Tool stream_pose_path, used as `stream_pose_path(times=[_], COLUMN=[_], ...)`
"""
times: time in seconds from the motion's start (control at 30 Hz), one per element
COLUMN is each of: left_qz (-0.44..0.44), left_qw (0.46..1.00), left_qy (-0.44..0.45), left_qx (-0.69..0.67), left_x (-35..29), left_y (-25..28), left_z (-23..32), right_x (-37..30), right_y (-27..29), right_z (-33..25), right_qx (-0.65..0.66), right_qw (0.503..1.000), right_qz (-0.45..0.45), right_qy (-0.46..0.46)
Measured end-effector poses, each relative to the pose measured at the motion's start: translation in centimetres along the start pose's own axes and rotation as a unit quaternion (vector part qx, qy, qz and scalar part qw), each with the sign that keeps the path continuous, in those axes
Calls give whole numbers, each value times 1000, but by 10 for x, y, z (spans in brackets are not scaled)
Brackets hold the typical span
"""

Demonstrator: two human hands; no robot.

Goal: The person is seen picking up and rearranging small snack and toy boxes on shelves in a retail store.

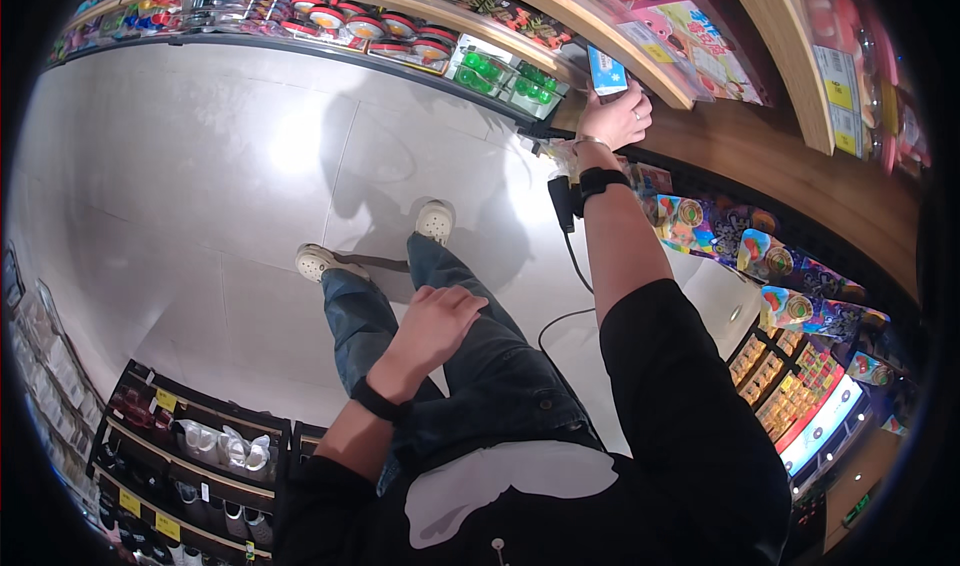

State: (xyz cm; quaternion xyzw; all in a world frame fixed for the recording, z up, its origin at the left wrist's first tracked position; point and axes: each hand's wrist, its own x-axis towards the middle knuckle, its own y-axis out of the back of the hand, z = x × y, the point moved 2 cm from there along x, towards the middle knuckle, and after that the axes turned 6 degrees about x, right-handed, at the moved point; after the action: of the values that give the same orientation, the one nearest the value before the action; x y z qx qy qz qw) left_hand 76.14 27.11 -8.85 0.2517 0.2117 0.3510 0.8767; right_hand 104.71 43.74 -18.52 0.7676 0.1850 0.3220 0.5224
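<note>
Beside wide floor [230, 186], right hand [613, 119] grips box [606, 70] at shelf edge [645, 58]; left hand [436, 326] loose.

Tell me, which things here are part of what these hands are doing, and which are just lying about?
In hand:
- right hand, gripping the blue box
- blue box, at the shelves

Just about:
- clear packs of green balls
- colourful packets, right of the right forearm
- white shoes on a rack, lower left
</note>
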Motion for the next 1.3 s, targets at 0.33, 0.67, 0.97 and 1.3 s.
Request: stream_pose_path(times=[0.33, 0.67, 0.97, 1.3], left_qz=[-20, -26, 212, 324], left_qw=[998, 996, 940, 859], left_qy=[-20, -61, -111, -228], left_qx=[-64, 65, 243, 324], left_x=[1, 98, 285, 347], left_y=[-4, 20, -5, -22], left_z=[10, 8, -69, -111], right_x=[1, 10, 9, 8], right_y=[-5, -6, -40, -54], right_z=[-9, 6, 13, 27], right_qx=[19, 14, 58, 170], right_qw=[998, 986, 975, 944], right_qz=[13, 25, 92, 145], right_qy=[-50, 165, 195, 242])
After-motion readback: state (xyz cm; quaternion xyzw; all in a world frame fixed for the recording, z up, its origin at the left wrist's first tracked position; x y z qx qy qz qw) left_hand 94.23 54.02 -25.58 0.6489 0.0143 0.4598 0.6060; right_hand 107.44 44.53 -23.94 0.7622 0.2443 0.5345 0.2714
